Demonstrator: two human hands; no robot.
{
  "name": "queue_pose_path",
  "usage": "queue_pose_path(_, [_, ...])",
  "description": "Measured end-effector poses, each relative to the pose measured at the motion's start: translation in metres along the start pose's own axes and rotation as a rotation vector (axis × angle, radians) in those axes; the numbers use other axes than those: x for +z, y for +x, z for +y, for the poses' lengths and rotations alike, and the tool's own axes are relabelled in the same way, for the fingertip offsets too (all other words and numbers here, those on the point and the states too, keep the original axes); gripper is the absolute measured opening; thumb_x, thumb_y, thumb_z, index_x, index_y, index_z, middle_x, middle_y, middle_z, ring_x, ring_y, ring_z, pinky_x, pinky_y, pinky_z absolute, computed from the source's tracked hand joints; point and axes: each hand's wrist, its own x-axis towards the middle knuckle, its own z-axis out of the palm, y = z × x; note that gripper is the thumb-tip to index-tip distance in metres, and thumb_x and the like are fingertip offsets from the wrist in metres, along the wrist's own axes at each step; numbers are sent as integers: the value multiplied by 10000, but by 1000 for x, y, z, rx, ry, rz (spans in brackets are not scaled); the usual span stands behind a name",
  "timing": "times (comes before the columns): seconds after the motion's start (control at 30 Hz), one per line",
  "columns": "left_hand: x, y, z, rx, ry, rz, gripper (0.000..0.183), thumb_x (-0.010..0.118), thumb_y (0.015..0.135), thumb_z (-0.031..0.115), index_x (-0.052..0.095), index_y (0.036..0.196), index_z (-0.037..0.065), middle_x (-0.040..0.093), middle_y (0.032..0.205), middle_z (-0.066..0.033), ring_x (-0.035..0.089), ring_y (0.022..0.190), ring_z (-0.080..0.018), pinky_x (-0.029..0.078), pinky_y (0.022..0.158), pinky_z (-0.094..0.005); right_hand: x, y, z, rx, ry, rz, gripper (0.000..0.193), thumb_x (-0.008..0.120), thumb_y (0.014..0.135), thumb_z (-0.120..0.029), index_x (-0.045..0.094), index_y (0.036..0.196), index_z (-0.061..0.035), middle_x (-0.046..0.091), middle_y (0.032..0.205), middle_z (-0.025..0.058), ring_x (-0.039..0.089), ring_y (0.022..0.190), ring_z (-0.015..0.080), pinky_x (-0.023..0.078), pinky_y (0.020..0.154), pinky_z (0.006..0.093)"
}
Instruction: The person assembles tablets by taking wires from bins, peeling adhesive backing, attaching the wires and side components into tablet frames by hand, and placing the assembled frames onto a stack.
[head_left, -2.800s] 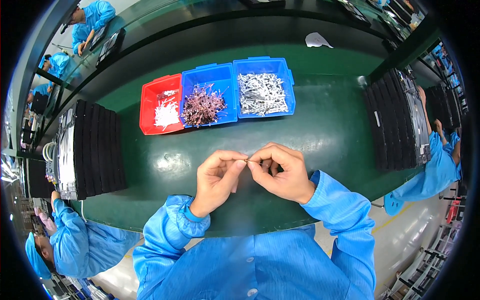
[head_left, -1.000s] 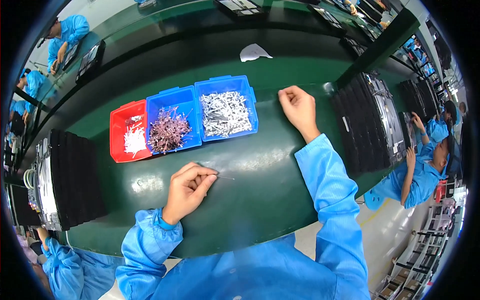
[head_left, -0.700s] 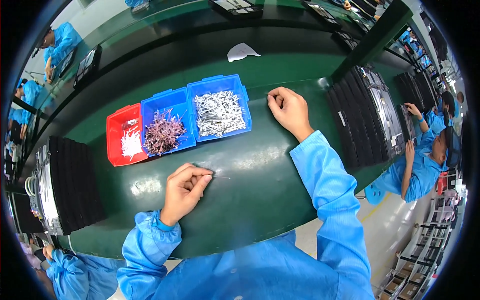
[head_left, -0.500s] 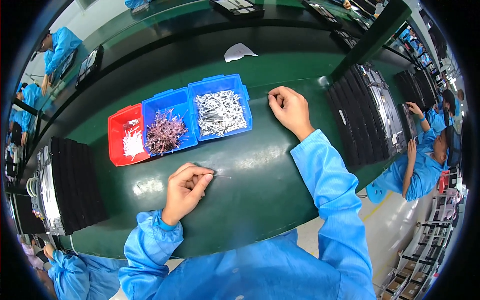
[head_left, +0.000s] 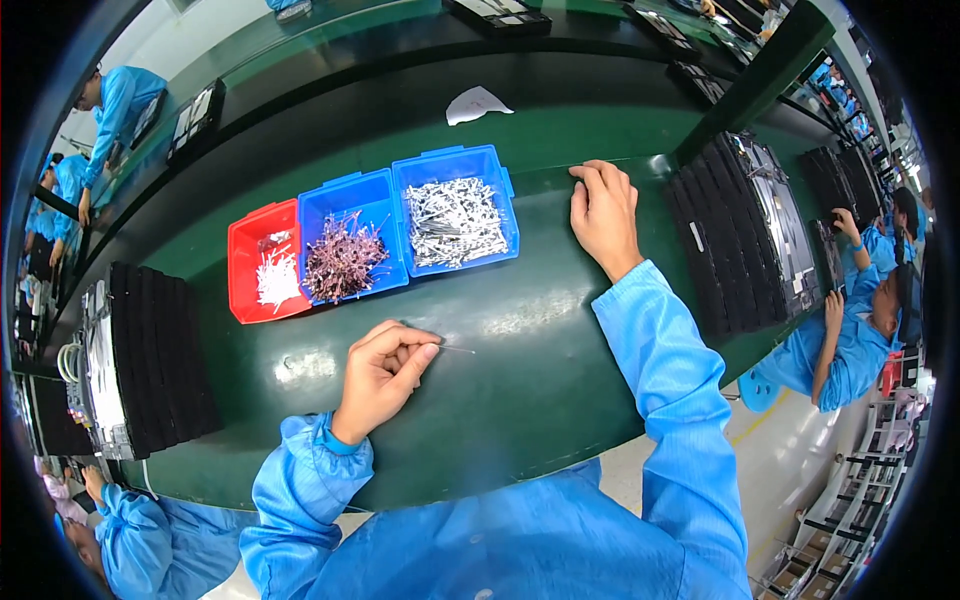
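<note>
My left hand (head_left: 385, 375) is above the near part of the green table, pinching a thin, pale wire-like piece (head_left: 458, 349) between thumb and forefinger. The piece points to the right, its free end over the bare tabletop. My right hand (head_left: 608, 215) is farther back, right of the bins, palm down and low over the table. Its fingers are bent and slightly apart, with nothing visible in them. A blue bin (head_left: 510, 235) of white and dark small parts stands nearest it. Another blue bin (head_left: 333, 192) holds purplish thin-stemmed pieces, and a red bin (head_left: 240, 285) holds short white sticks.
Black tray stacks stand at the left (head_left: 165, 360) and right (head_left: 715, 245) of the green table (head_left: 500, 430). A torn white paper (head_left: 478, 104) lies behind the bins. A green post (head_left: 755, 90) rises at the back right. Co-workers in blue sit on both sides.
My right hand has moved rightward and slightly back, its fingers looser than before. My left hand keeps its pinch on the wire-like piece. The whole view has shifted a little.
</note>
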Motion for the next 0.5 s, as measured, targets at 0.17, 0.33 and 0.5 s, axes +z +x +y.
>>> queue_pose_path(0.17, [0,0,0,1,1,4,81,737,975,24,762,1037,-21,613,882,-17,555,603,-24,420,514,-190,-1,-1,0,-5,-10,-13,218,624,937,-59,718,1133,-64,648,1216,113,574,1191,316,436,1003,450])
queue_pose_path(0.33, [1,-1,0,1,-3,6,81,738,974,24,764,1039,-16,613,883,-17,554,604,-22,420,514,-190,-2,-1,-1,2,6,-7,212,629,935,-69,724,1125,-68,651,1214,107,574,1189,311,435,1005,445])
queue_pose_path(0.5, [1,-1,-1,5,-4,8,77,740,970,17,766,1036,-13,613,880,-18,555,601,-23,419,515,-192,-3,-1,-2,-2,3,8,206,634,933,-73,727,1117,-72,652,1209,97,575,1180,304,435,1002,439])
